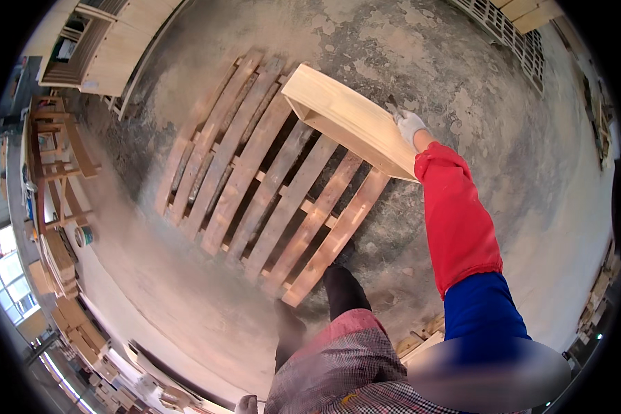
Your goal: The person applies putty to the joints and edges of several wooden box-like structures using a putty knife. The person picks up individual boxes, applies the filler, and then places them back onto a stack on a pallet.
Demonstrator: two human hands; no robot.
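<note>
A pale wooden box (355, 114) rests tilted on its side along the far right part of a slatted wooden pallet (255, 176), its open side facing toward me. My right hand (410, 127), in a white glove, is at the box's upper right edge with its fingers closed. A small dark grey piece (394, 103) shows at the fingertips, too unclear to name. Only a bit of my left hand (246, 404), gloved in white, appears at the lower edge, far from the box; its fingers are mostly hidden.
Bare, worn concrete floor (524, 159) surrounds the pallet. Wooden cabinets (110, 55) stand at the far left, above a wooden rack (58, 162) and a small tub (83, 237). Stacked boards (61, 265) line the left side. A grid-like frame (510, 34) lies at the far right.
</note>
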